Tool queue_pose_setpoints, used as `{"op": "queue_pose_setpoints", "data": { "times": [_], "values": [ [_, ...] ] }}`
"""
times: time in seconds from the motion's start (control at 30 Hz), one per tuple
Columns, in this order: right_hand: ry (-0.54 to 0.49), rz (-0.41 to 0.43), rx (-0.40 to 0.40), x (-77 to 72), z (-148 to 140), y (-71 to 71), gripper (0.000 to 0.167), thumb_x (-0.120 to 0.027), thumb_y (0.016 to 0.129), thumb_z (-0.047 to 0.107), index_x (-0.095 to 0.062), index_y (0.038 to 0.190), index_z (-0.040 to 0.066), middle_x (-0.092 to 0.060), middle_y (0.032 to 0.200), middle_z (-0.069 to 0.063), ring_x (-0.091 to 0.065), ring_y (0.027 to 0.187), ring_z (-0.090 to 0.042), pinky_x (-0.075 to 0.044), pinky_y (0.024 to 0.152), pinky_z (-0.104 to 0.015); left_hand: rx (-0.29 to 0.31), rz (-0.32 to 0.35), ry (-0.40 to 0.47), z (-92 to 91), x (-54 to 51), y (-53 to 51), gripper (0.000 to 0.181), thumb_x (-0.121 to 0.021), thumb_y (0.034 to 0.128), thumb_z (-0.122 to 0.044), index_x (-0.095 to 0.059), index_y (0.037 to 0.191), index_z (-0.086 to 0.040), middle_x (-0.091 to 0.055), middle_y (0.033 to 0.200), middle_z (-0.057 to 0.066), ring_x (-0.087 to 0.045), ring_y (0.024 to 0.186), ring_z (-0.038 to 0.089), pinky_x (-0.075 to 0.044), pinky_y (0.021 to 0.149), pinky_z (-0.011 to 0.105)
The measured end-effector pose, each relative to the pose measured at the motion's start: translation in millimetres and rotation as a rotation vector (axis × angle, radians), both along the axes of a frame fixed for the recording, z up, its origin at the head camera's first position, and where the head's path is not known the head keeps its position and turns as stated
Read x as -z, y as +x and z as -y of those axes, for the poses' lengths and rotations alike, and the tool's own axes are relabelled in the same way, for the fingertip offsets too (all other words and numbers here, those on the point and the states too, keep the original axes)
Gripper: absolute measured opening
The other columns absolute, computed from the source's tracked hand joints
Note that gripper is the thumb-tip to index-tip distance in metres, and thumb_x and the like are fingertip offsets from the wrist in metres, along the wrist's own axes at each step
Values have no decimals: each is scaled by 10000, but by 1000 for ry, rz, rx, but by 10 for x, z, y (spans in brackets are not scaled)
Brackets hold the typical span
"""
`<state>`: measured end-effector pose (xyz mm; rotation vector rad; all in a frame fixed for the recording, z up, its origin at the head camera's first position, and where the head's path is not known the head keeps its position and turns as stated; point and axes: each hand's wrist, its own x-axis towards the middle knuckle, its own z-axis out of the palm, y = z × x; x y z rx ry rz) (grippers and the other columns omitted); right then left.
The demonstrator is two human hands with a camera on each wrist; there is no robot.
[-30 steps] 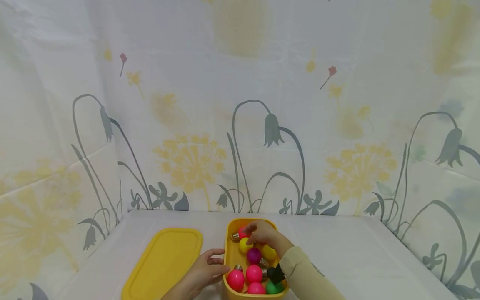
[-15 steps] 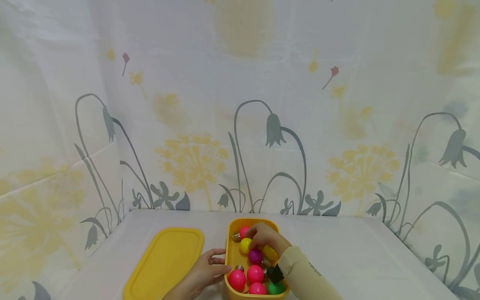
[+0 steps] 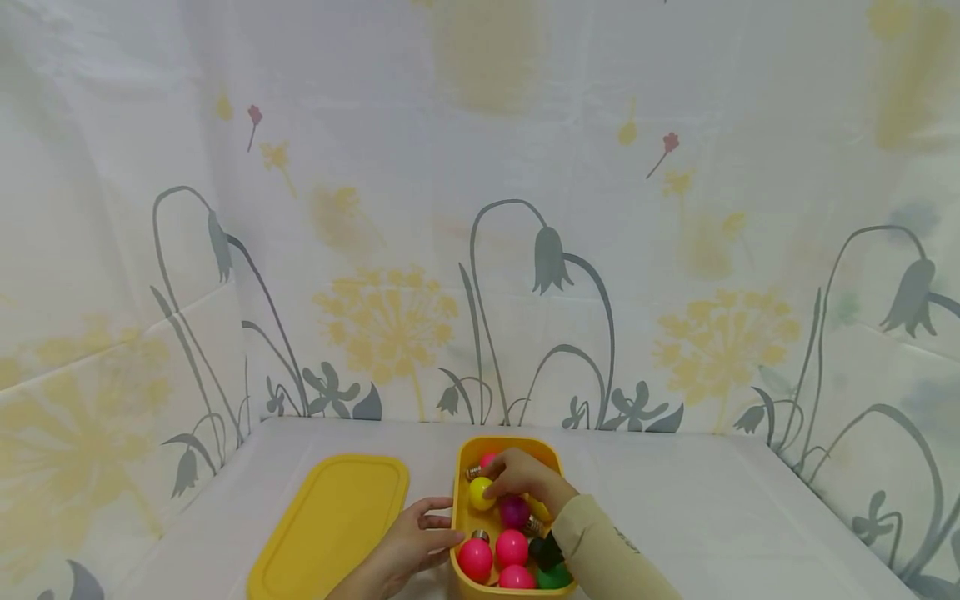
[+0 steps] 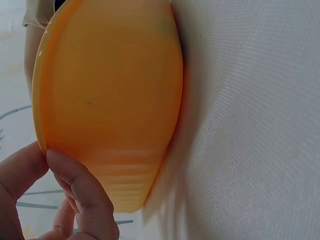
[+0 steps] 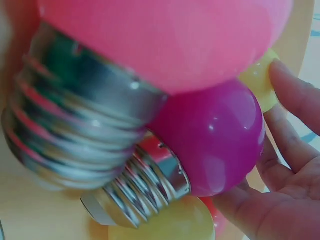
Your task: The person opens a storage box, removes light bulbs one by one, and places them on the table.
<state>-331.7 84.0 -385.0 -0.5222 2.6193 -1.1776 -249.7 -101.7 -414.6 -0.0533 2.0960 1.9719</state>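
Note:
A yellow plastic box (image 3: 468, 521) holds several coloured light bulbs. At its left side my left hand (image 3: 412, 542) pinches the rim between thumb and finger; the left wrist view shows these fingers (image 4: 82, 182) against the outer wall. My right hand (image 3: 528, 479) is inside the box, its fingers curled at a yellow bulb (image 3: 480, 493) that I pinch at the right side. A purple bulb (image 5: 215, 140) lies just nearer, below the hand. A pink bulb (image 5: 170, 40) with a metal screw base fills the top of the right wrist view. My fingers partly hide the yellow bulb's base.
Pink bulbs (image 3: 476, 560) and a green bulb (image 3: 555, 577) lie in the near end of the box. Left of it, a yellow lid (image 3: 333, 517) lies flat on the white table (image 3: 675, 508). Behind hangs a flower-printed curtain (image 3: 480, 167).
My right hand has gone lower among the bulbs, and its fingers have closed at the yellow bulb, which has shifted left in the box. My left hand keeps its place on the rim.

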Motion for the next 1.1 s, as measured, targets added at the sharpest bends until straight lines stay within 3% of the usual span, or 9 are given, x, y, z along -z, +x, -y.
{"op": "queue_pose_setpoints", "data": {
  "times": [0.47,0.83,1.1],
  "values": [
    [-92,65,11,-139,-67,20,272,-716,803,75,-656,1055,-8,-622,930,-63,-574,763,-219,-507,761,-362,-7,16,12,-15,-3,-28,536,-705,832,-98,-447,1283,34,-566,1005,138,-568,805,187,-526,755,340],
    [-127,4,25,-282,-91,97,292,-719,801,90,-641,1065,-10,-606,914,-64,-577,732,-218,-510,740,-376,-22,47,16,15,19,-23,536,-710,828,-104,-453,1280,25,-563,1003,141,-564,822,197,-527,755,340],
    [-147,-5,43,-388,-174,154,331,-712,808,103,-617,1107,-4,-600,961,-77,-593,803,-262,-515,769,-393,-32,52,8,-13,17,-23,541,-707,831,-109,-449,1288,25,-564,1001,144,-568,816,196,-527,751,335]
  ]
}}
